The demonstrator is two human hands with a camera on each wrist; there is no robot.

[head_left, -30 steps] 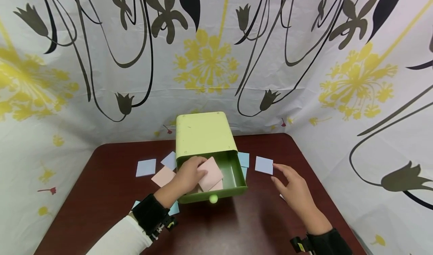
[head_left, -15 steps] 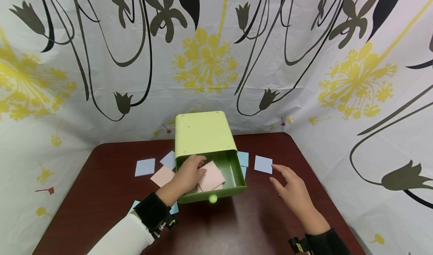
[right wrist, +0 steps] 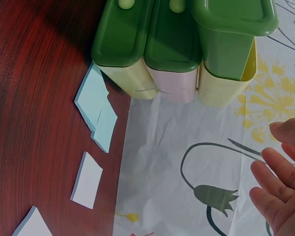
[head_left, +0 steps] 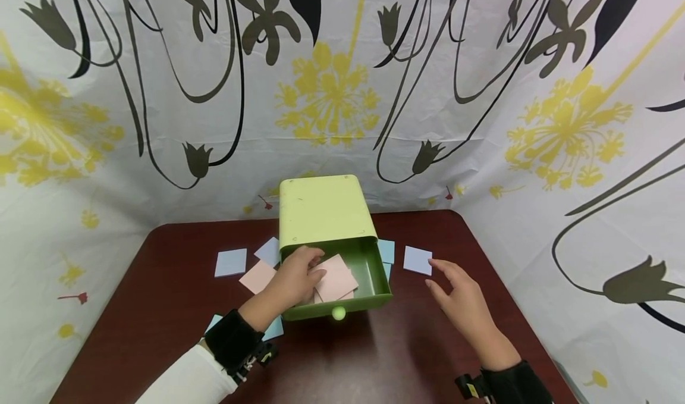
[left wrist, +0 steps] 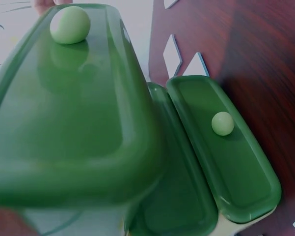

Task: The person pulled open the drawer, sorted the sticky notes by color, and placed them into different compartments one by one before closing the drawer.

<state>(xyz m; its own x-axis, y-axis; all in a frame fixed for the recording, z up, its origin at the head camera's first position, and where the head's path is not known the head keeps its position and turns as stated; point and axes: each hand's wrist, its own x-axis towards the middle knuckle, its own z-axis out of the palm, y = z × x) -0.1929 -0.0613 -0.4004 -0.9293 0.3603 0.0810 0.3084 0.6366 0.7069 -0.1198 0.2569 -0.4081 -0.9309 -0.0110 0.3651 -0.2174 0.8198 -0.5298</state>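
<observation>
A light green drawer box (head_left: 321,210) stands mid-table with its top drawer (head_left: 371,276) pulled out. My left hand (head_left: 297,276) reaches into that drawer and grips a pink card (head_left: 338,278) lying over other pink cards. My right hand (head_left: 457,297) hovers open and holds nothing, just in front of a pale blue card (head_left: 417,260) on the table. The left wrist view is filled by the open drawer's front and its round knob (left wrist: 69,23), with a lower drawer knob (left wrist: 222,123) behind. In the right wrist view, straight fingers (right wrist: 280,194) show at the lower right.
The dark wooden table (head_left: 160,309) carries loose cards: blue ones (head_left: 231,262) and a pink one (head_left: 258,276) left of the box, more blue cards (right wrist: 95,105) at its right side. A flower-printed curtain (head_left: 332,94) closes in the back and sides.
The pink card under my left hand has sunk lower and flatter into the drawer. My right hand has drawn back slightly from the blue card.
</observation>
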